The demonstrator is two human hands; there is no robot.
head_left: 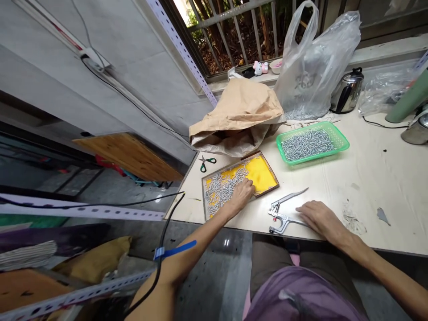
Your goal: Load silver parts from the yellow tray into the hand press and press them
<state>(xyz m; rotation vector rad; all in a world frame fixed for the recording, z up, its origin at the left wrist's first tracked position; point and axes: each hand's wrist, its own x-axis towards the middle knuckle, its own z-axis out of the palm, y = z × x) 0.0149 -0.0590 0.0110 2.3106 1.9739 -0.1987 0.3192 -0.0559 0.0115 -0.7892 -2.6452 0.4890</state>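
The left hand (242,192) is pressing half-curled into screws (220,187) in the yellow tray (264,171) near the surface's front edge; the right hand (319,216) is lying flat, gripping nothing, on the pliers (284,211). Sweeping carelessly risks spilling screws overboard.

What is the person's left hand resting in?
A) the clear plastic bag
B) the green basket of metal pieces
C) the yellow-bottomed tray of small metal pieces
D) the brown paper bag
C: the left hand lies among the small metal pieces in the yellow-bottomed tray, while the right hand rests on the metal pliers-like tool; the green basket sits apart, farther back.
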